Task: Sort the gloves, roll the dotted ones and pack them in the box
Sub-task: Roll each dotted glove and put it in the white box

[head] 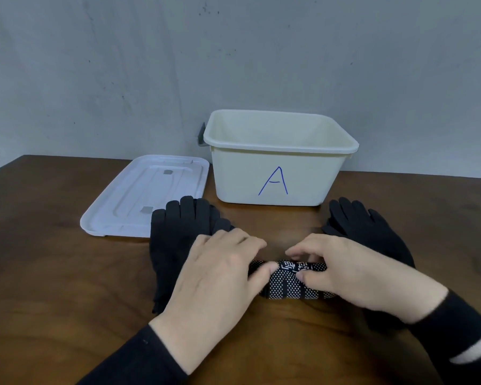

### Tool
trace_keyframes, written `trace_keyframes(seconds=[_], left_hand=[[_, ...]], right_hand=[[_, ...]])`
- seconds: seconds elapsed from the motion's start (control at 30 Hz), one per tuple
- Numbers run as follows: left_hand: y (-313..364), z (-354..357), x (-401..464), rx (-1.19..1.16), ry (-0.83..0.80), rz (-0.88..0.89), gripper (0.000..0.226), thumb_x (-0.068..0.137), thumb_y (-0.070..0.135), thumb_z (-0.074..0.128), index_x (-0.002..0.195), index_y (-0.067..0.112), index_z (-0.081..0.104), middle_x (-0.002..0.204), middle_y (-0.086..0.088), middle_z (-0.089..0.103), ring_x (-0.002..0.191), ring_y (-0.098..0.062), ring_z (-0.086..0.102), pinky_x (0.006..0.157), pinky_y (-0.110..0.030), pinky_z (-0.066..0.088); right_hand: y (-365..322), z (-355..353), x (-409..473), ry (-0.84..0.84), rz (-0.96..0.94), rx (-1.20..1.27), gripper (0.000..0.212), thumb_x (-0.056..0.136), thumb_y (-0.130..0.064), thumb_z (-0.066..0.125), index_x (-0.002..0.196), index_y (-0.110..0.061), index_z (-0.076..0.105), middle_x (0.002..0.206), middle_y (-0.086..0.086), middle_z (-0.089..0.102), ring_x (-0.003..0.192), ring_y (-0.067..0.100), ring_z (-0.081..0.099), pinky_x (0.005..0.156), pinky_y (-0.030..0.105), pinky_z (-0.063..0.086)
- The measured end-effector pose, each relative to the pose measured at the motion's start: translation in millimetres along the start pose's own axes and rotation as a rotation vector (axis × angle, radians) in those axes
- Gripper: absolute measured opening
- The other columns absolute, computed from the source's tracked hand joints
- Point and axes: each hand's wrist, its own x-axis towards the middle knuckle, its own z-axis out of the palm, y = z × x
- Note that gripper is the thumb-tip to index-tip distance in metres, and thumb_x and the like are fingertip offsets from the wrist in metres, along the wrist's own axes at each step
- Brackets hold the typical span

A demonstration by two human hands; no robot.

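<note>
The left hand [220, 276] and the right hand [342, 269] both curl their fingers over a dotted glove [288, 283], pinching its rolled far edge between them at the near middle of the table [53, 273]. White printed characters show on the roll, too small to read. A plain black glove [175, 234] lies just left, partly under the left hand; another black glove [364, 229] lies right. Behind stands an open cream box [272, 176] marked with a blue "A", its white lid [147, 195] flat beside it. A grey wall [233, 51] backs the brown wooden table.
</note>
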Motion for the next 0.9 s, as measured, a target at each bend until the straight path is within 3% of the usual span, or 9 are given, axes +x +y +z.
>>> trace_keyframes(seconds=[0.17,0.33,0.43,0.57,0.67,0.77,0.9], left_hand=[[-34,-28,7,-0.222,0.372,-0.087,0.034,0.095,0.048,0.048,0.091,0.024,0.072,0.081,0.013,0.066,0.078,-0.009,0.059,0.073,-0.037,0.049],[-71,-27,8,-0.310,0.419,-0.164,0.034,0.095,0.043,0.047,0.080,0.021,0.068,0.066,0.012,0.058,0.067,-0.010,0.056,0.063,-0.034,0.049],[-83,-21,10,-0.391,0.387,-0.175,0.033,0.095,0.043,0.048,0.078,0.023,0.068,0.067,0.013,0.060,0.071,-0.010,0.058,0.067,-0.028,0.047],[-88,-18,12,-0.430,0.264,-0.184,0.035,0.094,0.049,0.046,0.082,0.026,0.070,0.072,0.018,0.061,0.079,-0.005,0.059,0.070,-0.014,0.042],[-91,-17,15,-0.446,0.185,-0.200,0.028,0.094,0.046,0.051,0.086,0.029,0.071,0.076,0.020,0.063,0.082,-0.004,0.060,0.073,-0.020,0.047],[-93,-17,16,-0.432,0.143,-0.202,0.027,0.093,0.045,0.051,0.090,0.029,0.072,0.078,0.019,0.064,0.081,-0.003,0.060,0.075,-0.028,0.051],[-94,-16,15,-0.437,0.132,-0.207,0.027,0.092,0.048,0.050,0.090,0.031,0.071,0.079,0.019,0.064,0.082,-0.004,0.060,0.074,-0.027,0.050]], right_hand=[[-17,-18,24,-0.248,0.008,-0.028,0.036,0.088,-0.026,0.067,0.121,-0.040,0.063,0.106,-0.022,0.059,0.088,-0.002,0.059,0.072,0.013,0.046],[-22,-23,34,-0.398,0.005,-0.010,0.025,0.087,-0.018,0.065,0.110,-0.029,0.068,0.069,-0.031,0.064,0.060,-0.011,0.056,0.055,0.007,0.038],[-21,-31,34,-0.403,0.015,0.085,0.020,0.086,-0.020,0.069,0.101,-0.032,0.071,0.067,-0.016,0.063,0.060,0.000,0.051,0.059,0.016,0.037],[-27,-68,40,-0.239,0.010,0.222,0.019,0.086,-0.011,0.073,0.098,-0.025,0.073,0.066,-0.011,0.063,0.063,0.003,0.052,0.067,0.024,0.037],[-41,-111,54,0.012,-0.006,0.182,0.019,0.085,-0.007,0.073,0.096,-0.022,0.072,0.058,-0.012,0.059,0.058,0.006,0.053,0.068,0.029,0.038],[-59,-150,76,0.316,-0.072,0.132,0.021,0.084,-0.005,0.073,0.090,-0.025,0.074,0.079,0.006,0.075,0.075,0.020,0.067,0.080,0.039,0.049],[-75,-186,118,0.575,-0.104,0.019,0.015,0.086,-0.012,0.069,0.095,-0.023,0.072,0.089,0.007,0.074,0.072,0.018,0.063,0.065,0.028,0.045]])
